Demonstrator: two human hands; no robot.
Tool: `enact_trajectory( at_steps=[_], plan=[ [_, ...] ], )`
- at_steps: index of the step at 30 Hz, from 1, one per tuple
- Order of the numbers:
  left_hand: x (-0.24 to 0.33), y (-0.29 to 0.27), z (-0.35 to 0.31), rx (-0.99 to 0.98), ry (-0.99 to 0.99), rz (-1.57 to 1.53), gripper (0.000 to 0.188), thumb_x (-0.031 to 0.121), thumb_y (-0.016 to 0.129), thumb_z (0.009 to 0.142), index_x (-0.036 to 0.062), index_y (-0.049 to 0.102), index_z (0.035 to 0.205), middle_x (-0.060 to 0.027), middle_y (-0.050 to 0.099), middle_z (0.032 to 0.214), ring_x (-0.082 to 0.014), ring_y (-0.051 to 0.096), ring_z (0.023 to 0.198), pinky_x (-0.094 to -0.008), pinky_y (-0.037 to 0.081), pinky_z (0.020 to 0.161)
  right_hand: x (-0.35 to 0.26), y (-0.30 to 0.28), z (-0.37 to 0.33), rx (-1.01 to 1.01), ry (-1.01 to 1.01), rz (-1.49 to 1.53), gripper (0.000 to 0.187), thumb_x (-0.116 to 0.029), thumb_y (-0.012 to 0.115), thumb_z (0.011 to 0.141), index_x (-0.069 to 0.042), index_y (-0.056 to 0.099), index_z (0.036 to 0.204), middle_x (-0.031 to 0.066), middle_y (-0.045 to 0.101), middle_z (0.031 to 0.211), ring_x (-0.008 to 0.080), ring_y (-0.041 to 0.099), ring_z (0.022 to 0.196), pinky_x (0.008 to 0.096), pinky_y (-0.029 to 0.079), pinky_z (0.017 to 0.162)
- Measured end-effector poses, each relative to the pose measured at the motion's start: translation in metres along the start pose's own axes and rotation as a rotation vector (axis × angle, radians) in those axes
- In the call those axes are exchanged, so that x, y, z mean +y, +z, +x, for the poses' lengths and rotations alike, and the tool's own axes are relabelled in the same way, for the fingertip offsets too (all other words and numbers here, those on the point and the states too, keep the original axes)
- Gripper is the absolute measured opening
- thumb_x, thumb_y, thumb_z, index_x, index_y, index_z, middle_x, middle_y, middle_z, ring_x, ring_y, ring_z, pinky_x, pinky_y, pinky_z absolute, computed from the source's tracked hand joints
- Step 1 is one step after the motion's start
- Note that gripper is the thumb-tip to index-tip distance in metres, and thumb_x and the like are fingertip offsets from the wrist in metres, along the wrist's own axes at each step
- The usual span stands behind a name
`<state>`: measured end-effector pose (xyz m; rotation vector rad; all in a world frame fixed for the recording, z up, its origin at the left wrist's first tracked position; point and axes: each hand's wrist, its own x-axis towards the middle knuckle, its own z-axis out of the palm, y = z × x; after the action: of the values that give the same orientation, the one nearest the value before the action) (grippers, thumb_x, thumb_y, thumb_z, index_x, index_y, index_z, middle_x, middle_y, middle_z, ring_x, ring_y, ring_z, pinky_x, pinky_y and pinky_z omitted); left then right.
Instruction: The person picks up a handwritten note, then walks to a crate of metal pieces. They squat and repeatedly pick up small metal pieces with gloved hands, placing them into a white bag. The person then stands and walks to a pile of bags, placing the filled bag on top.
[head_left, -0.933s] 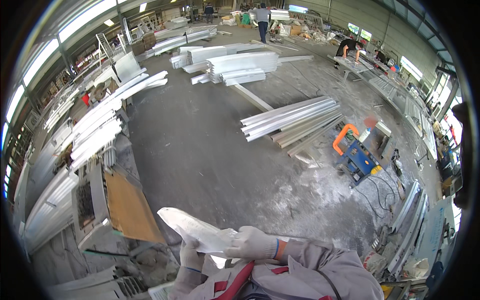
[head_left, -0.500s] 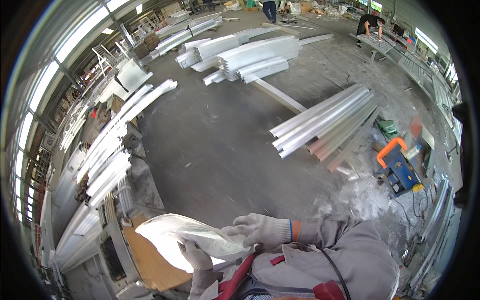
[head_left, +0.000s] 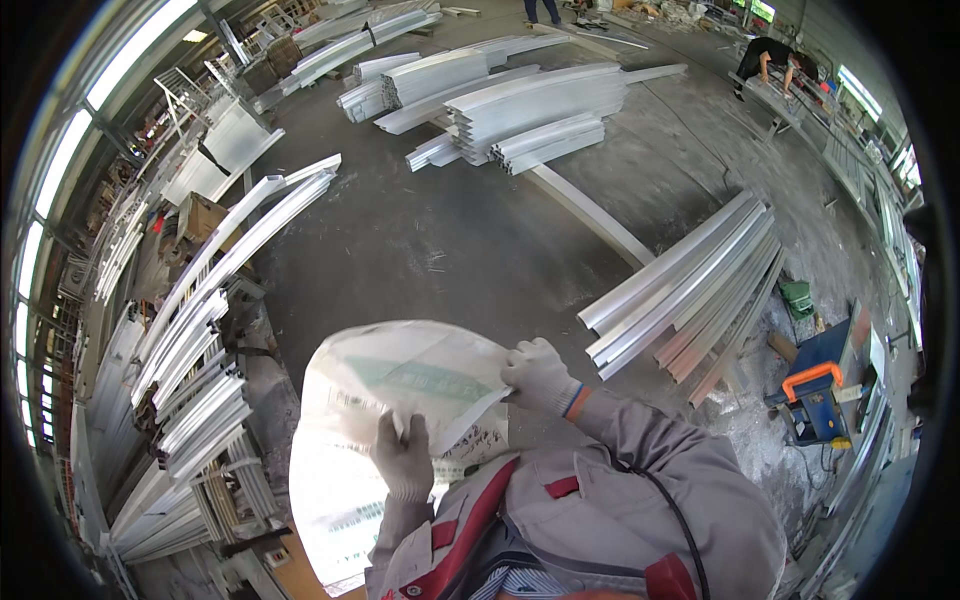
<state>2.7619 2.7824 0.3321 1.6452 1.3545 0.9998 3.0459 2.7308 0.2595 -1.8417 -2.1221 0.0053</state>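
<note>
A large white woven sack (head_left: pixel 400 357) with faded green print spreads out in front of my body. My right hand (head_left: pixel 541 374), in a light grey knit glove, grips the sack's right edge, with a folded flap running down from the fingers. The left hand (head_left: pixel 403 456), gloved alike, lies against the near side of the sack, its fingertips bent onto the material. What those fingertips pinch is partly hidden.
Stacked silvery metal profiles (head_left: pixel 535 110) lie ahead on the grey floor. More profiles (head_left: pixel 680 285) sit at the right, near a blue machine with an orange handle (head_left: pixel 812 378). Long profiles (head_left: pixel 235 250) line the left side. A person (head_left: pixel 775 60) bends over a far-right bench.
The sack has gone from bunched to spread wide in front of me. My right hand has moved up and away with its edge; my left hand has risen too. The view has shifted.
</note>
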Motion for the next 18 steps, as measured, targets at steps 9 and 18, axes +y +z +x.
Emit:
enact_trajectory(
  at_steps=[9, 18],
  plan=[
    [0.061, 0.071, 0.309, -0.416, 0.357, 0.410, 0.038, 0.011, 0.072, 0.093, 0.0143, 0.075, 0.131, -0.0220, 0.077, 0.098, -0.0422, 0.076, 0.087, -0.0499, 0.059, 0.074, 0.134, 0.000, 0.192, -0.051, 0.362, 0.270, 0.041, -0.043, 0.087, 0.084, -0.021, 0.077, 0.117, 0.0089, 0.074, 0.106, 0.0333, 0.070, 0.105, 0.0480, 0.053, 0.091],
    [0.045, 0.192, 0.559, -0.774, 0.163, 0.741, 0.040, 0.022, 0.068, 0.090, 0.0161, 0.081, 0.127, -0.0198, 0.080, 0.108, -0.0405, 0.077, 0.101, -0.0509, 0.061, 0.091, 0.329, 0.058, 0.440, -0.447, 0.450, 0.370, 0.076, -0.048, 0.082, 0.092, -0.019, 0.058, 0.158, 0.0236, 0.077, 0.122, 0.0447, 0.075, 0.110, 0.0532, 0.058, 0.096]
  ],
)
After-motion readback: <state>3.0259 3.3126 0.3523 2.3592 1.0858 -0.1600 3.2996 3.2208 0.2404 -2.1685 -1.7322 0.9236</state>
